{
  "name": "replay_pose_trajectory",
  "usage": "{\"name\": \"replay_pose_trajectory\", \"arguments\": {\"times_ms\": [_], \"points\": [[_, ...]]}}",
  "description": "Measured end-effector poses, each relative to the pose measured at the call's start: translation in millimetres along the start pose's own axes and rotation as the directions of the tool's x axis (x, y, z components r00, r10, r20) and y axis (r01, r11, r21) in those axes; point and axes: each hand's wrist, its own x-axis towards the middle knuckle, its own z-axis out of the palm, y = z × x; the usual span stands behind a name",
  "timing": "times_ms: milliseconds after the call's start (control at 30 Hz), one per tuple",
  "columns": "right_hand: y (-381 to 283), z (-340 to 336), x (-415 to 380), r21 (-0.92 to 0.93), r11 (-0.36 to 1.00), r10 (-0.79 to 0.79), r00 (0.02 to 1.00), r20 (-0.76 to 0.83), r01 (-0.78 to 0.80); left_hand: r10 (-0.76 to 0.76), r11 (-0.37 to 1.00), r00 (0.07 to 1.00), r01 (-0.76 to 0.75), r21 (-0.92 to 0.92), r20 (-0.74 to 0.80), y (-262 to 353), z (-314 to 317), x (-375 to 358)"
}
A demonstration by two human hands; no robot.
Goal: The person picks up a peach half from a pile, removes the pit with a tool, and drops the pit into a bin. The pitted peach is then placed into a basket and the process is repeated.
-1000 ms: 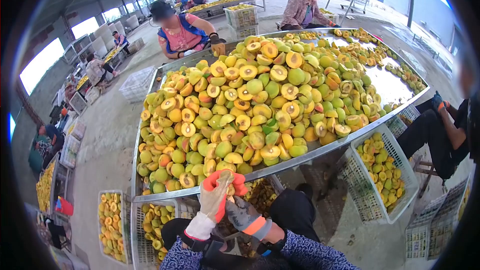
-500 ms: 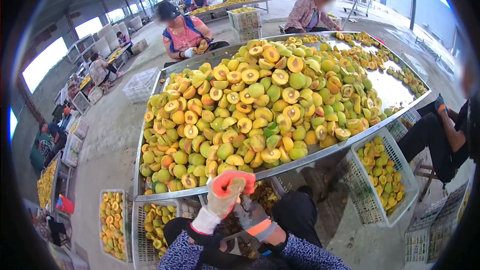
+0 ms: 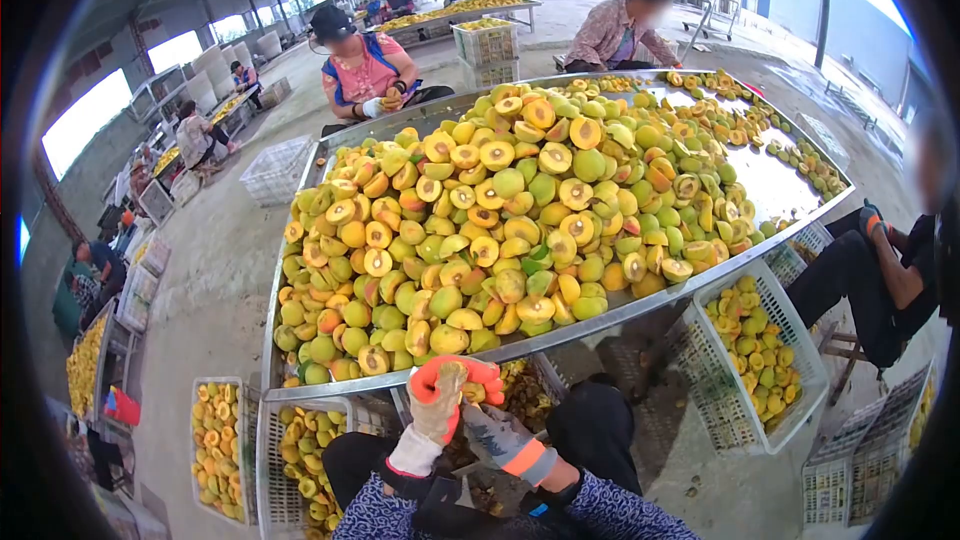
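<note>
My left hand (image 3: 437, 405), in a cream and orange glove, is closed just below the near edge of the metal-rimmed table (image 3: 560, 338). Its fingers curl around a yellow peach half (image 3: 472, 393), mostly covered by the glove. My right hand (image 3: 500, 440), in a grey glove with an orange band, is closed and meets the left at the fruit. Whatever lies in the right fingers is hidden. A large heap of halved peaches (image 3: 510, 210), green-yellow outside, many with stones showing, covers the table in front of both hands.
Crates of peach halves stand at my left (image 3: 218, 450), beside my leg (image 3: 312, 460) and at my right (image 3: 750, 355). Beneath my hands is a container of brownish pieces (image 3: 525, 395). Co-workers sit across the table (image 3: 370, 75), (image 3: 625, 30) and at the right (image 3: 880, 260).
My right hand has shifted slightly left and up against the left hand. A yellow piece of fruit now shows between them. The view has shifted slightly.
</note>
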Motion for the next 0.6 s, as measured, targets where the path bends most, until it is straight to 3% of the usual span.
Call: {"name": "replay_pose_trajectory", "arguments": {"times_ms": [67, 133, 167, 233, 267, 300, 367, 400, 433, 467, 500, 533, 600], "points": [[-29.1, -4.0, -4.2, -0.338, 0.921, -0.205, 0.979, 0.005, 0.194, 0.002, 0.999, 1.0, -0.003, -0.039, -0.023, 0.4, 1.1, -3.6], [-66.2, -10.3, -4.8, -0.299, 0.954, -0.019, 1.0, -0.006, 0.016, -0.006, 0.997, 0.996, -0.001, -0.079, -0.091, -3.8, 3.8, -13.2], [-75.3, -9.5, -5.4, -0.055, 0.966, 0.253, 0.967, 0.019, -0.252, -0.021, 0.999, 0.996, 0.018, -0.046, -0.082, -5.2, 2.8, -15.1], [-62.2, -4.6, -6.3, -0.09, 0.983, 0.161, 0.987, 0.007, -0.16, -0.048, 0.999, 0.996, 0.049, 0.017, -0.08, -8.7, -3.8, -20.4], [-43.7, -1.4, -2.1, -0.363, 0.911, -0.206, 0.979, 0.007, 0.194, 0.035, 0.992, 0.999, -0.038, 0.121, 0.024, -8.5, -7.8, -20.7], [-26.5, 1.2, -9.2, -0.333, 0.919, -0.22, 0.975, 0.018, 0.213, 0.086, 0.976, 0.993, -0.1, 0.191, 0.078, -8.8, -10.5, -21.3], [-21.3, 8.4, -12.3, 0.179, 0.983, 0.033, 0.995, 0.095, -0.049, 0.162, 0.919, 0.97, -0.215, 0.33, 0.18, -2.9, -18.6, -25.2], [-19.1, 11.3, -12.6, 0.478, 0.845, 0.173, 0.969, 0.179, -0.239, 0.23, 0.873, 0.948, -0.301, 0.383, 0.222, 0.3, -17.9, -26.4], [-54.4, 1.5, -14.0, 0.636, 0.656, 0.246, 0.911, 0.33, -0.407, 0.276, 0.863, 0.933, -0.346, 0.369, 0.231, 10.1, -10.0, -27.8], [-89.7, -8.4, -15.2, 0.714, 0.414, 0.31, 0.825, 0.472, -0.564, 0.182, 0.956, 0.978, -0.201, 0.211, 0.106, 18.4, 5.1, -34.2], [-105.0, -11.4, -16.9, 0.704, 0.322, 0.254, 0.775, 0.579, -0.632, 0.074, 0.997, 0.997, -0.074, 0.024, 0.005, 26.0, 19.8, -38.3], [-104.0, 4.1, -19.3, 0.72, 0.46, 0.37, 0.849, 0.377, -0.519, 0.058, 0.998, 0.997, -0.059, -0.022, -0.048, 31.0, 27.8, -41.6], [-124.8, 3.7, -19.1, 0.75, 0.465, 0.313, 0.88, 0.358, -0.471, -0.058, 0.994, 0.993, 0.047, -0.098, -0.108, 45.7, 28.4, -43.0]]}}
